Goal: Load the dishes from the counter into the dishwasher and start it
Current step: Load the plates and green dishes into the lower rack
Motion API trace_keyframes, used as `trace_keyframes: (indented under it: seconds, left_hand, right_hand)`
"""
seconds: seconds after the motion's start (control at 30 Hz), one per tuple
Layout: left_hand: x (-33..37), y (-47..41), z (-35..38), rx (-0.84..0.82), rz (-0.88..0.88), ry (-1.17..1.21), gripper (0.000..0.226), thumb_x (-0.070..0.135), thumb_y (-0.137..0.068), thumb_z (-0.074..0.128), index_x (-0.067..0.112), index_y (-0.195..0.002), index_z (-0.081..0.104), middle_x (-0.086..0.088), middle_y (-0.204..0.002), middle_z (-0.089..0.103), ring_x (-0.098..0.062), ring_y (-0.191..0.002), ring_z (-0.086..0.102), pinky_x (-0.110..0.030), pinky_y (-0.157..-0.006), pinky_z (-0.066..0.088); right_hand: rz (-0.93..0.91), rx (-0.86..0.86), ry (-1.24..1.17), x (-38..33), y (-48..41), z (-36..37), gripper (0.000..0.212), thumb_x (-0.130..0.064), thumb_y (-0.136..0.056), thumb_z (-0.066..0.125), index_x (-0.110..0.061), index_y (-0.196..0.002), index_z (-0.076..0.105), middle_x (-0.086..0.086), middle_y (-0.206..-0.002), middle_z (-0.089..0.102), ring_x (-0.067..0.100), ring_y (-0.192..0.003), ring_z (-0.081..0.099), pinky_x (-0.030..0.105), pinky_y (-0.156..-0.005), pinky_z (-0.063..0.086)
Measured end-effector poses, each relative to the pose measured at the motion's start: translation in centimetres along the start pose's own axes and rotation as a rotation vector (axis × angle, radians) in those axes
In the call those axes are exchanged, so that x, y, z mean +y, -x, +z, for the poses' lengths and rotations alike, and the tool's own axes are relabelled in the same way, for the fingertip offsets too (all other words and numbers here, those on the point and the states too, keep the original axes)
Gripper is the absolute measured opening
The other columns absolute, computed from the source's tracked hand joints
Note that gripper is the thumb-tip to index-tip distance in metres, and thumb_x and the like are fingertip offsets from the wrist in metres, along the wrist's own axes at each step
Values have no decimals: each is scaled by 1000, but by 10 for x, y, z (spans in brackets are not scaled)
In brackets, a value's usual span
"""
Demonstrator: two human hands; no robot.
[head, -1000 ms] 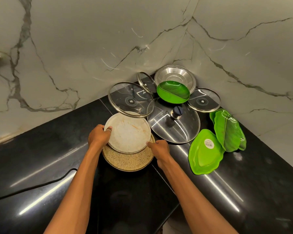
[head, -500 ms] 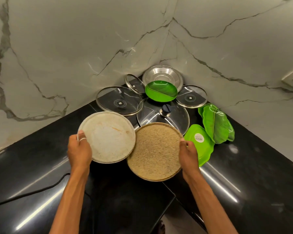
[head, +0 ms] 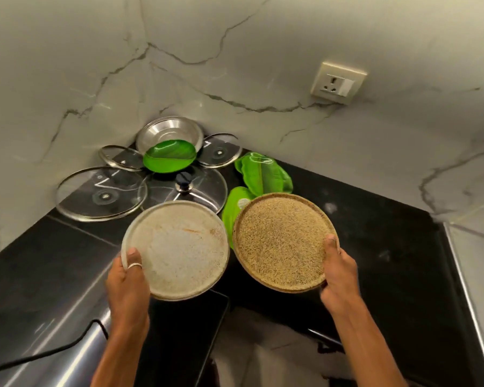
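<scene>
— What is each hand carrying?

— The left hand [head: 126, 277] grips a pale plate [head: 179, 247] by its near rim, thumb on top and a ring on it. The right hand [head: 338, 275] grips a tan speckled plate [head: 282, 241] the same way. The fingers [head: 331, 247] of both hands are closed on the rims, and both plates are held up off the black desk [head: 375, 247], side by side.

— Anything in them?

— The pale plate carries a faint orange smear. The tan one may be just speckled glaze; the view is too soft to say.

— And in the corner?

— A steel bowl [head: 168, 132] leans against the wall with a green leaf-shaped dish [head: 168, 160] tilted inside it. Four glass lids [head: 101, 194] lie around it, one with a dark knob [head: 183, 180]. Two more green dishes [head: 266, 174] sit just right of the lids, partly behind the tan plate.
</scene>
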State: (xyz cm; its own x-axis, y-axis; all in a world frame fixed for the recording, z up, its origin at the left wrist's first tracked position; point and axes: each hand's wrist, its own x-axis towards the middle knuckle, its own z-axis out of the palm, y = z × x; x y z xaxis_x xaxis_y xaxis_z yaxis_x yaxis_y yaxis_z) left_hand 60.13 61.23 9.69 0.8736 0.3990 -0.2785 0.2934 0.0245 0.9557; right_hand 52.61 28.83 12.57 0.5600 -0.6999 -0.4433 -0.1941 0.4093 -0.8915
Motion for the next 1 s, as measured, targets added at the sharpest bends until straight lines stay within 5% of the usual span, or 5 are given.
trace_keyframes:
  seconds: [0.17, 0.37, 0.47, 0.67, 1.0]
  left_hand:
    - [-12, 64, 36, -122, 16, -33, 24, 45, -105, 44, 27, -108, 60, -8, -112, 67, -33, -106, 65, -57, -86, 56]
    - [-38, 190, 62, -198, 113, -61, 24, 34, -108, 42, 16, -114, 57, -5, -106, 62, -23, -96, 59, -33, -70, 47]
    - [-59, 260, 64, -256, 129, -53, 18, 31, -107, 42, 24, -114, 57, -2, -107, 64, -22, -99, 62, -34, -78, 50]
    - [-86, 376, 62, -390, 109, -51, 24, 29, -109, 39, 14, -120, 54, 1, -103, 61, -9, -88, 58, -25, -67, 46]
    - [-124, 473, 45, -607, 58, -78, 23, 34, -109, 38, 19, -120, 53, 0, -109, 60, -15, -98, 58, -27, -69, 46]
  right_hand:
    - [-22, 65, -70, -9, 26, -95, 29, -39, -103, 54, -16, -116, 67, 7, -109, 75, 26, -104, 71, 52, -97, 55]
    - [-67, 113, -152, -4, 64, -239, 31, -45, -98, 57, -23, -117, 67, 4, -116, 74, 25, -109, 69, 52, -96, 54]
    - [-64, 153, -186, 3, 88, -315, 28, -45, -97, 59, -25, -116, 69, 3, -116, 75, 27, -111, 68, 53, -98, 53]
    - [-7, 264, -262, 18, 142, -432, 39, -45, -95, 62, -21, -126, 66, 6, -121, 72, 33, -113, 66, 64, -95, 52]
    - [38, 439, -305, 56, 215, -524, 27, -39, -100, 58, -23, -121, 65, 9, -125, 70, 34, -113, 66, 68, -94, 50]
